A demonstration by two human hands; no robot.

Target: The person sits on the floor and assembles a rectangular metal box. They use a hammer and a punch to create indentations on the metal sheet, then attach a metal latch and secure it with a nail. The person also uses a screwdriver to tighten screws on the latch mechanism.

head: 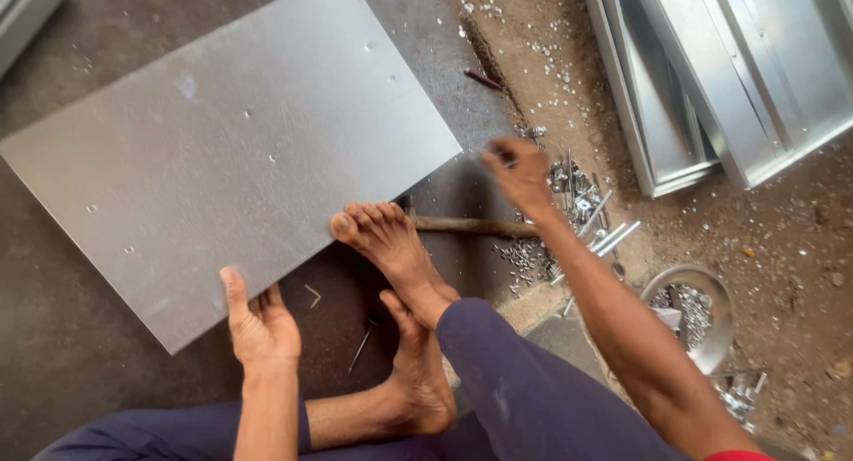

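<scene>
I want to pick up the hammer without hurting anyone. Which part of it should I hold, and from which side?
Grip the hammer on the bare middle of its wooden handle, coming from above. It lies flat on the floor, its head end hidden behind the toes of the foot, and its far end runs under the right hand near the loose metal fasteners.

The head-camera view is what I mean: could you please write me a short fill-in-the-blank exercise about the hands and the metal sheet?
1. The left hand touches the near edge of the flat ____ sheet.
2. A bare ____ presses its toes on that sheet's edge.
3. The right hand is raised above a pile of small metal ____ on the floor.
4. A hammer with a ____ handle lies beside the sheet.

Missing words: metal; foot; fasteners; wooden
</scene>
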